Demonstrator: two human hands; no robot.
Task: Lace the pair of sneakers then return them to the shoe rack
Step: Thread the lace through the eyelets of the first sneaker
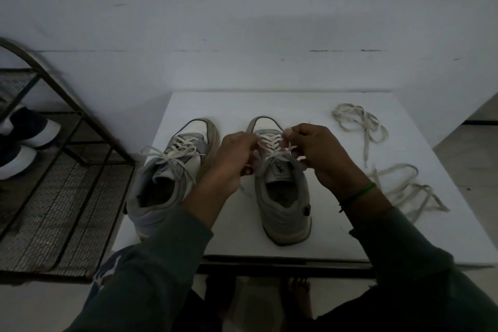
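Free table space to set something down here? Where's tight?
Bare: far strip of the table between both toes and the wall. Tight: loose laces cover the right side; left hand and right hand hold the lace over the right sneaker mid-table; left sneaker sits at the left edge.

The grey-and-white left sneaker [167, 170] stood bow-tied, toe toward twelve o'clock, the right sneaker [283, 197] just beside it at three with its lace [270, 143] crisscrossed, the shoe rack [54, 197] at nine.

Dim, flat, greyish light throughout, with shadows faint and soft-edged. The white table [296, 105] is the brightest patch. Wide-angle distortion bows the shoe rack [62, 210] at the left edge, and the 2 sleeves [151, 272] sink into murky darkness.
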